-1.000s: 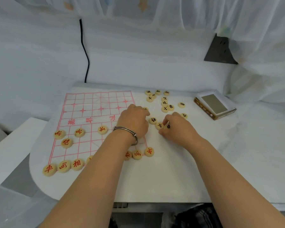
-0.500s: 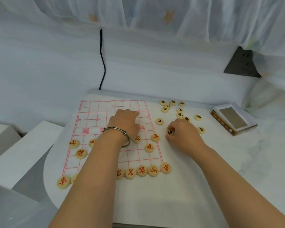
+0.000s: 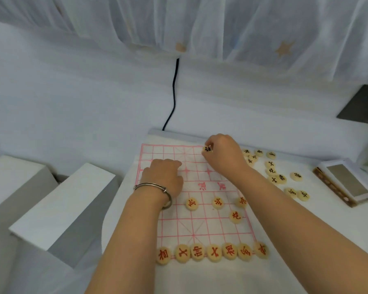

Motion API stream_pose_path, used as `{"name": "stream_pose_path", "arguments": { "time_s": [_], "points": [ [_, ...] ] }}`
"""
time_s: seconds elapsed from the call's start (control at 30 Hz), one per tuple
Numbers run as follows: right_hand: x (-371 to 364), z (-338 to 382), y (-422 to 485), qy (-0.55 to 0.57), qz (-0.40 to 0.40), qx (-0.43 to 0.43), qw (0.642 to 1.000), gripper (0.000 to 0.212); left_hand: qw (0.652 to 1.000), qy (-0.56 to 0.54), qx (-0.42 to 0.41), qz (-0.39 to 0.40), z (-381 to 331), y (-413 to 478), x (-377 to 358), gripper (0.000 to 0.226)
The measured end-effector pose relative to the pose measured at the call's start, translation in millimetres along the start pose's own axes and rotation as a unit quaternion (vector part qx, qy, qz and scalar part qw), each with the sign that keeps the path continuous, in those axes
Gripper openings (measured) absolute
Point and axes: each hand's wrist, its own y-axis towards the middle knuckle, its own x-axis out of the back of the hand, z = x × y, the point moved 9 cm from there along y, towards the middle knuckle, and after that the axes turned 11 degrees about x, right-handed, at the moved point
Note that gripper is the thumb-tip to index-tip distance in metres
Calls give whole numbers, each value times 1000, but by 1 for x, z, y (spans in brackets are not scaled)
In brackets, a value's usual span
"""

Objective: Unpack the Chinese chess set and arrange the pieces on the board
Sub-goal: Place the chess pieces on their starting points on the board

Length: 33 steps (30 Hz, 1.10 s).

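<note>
A white cloth board (image 3: 200,225) with a red grid lies on the table. Red-lettered pieces (image 3: 212,252) line its near edge, with more red pieces (image 3: 218,203) a few rows up. My right hand (image 3: 223,154) is at the board's far edge, fingers pinched on a black-lettered piece (image 3: 207,148) just above the top line. My left hand (image 3: 164,177), with a metal bracelet on the wrist, rests curled on the left part of the board; whether it holds anything is hidden. Several loose black-lettered pieces (image 3: 272,170) lie to the right of the board.
The chess set's box (image 3: 346,183) sits open at the right edge of the table. White blocks (image 3: 62,204) stand to the left of the table. A black cable (image 3: 174,94) hangs down the wall behind, under a sheer curtain.
My right hand has lifted a black piece from the loose pile and carried it left to the board's far edge. My left hand slid left on the board. The camera view shifted.
</note>
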Motion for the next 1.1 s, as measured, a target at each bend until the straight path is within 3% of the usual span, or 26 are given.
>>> {"name": "stream_pose_path", "arguments": {
  "time_s": [0.3,0.63,0.77,0.93,1.1],
  "points": [
    [-47,22,49,23,76,-19,997,26,1000,-17,-11,-12,-5,0,3,43],
    [-58,19,55,4,88,-35,996,32,999,27,10,15,-8,7,-8,41],
    [-40,16,44,11,68,-31,997,40,1000,27,5,-10,-13,2,-1,43],
    [-8,10,5,-21,27,-31,999,34,999,27,5,-41,-17,-16,10,45],
    [21,9,-50,-46,19,-29,998,32,992,-23,-50,-115,-42,-56,19,48]
  ]
}}
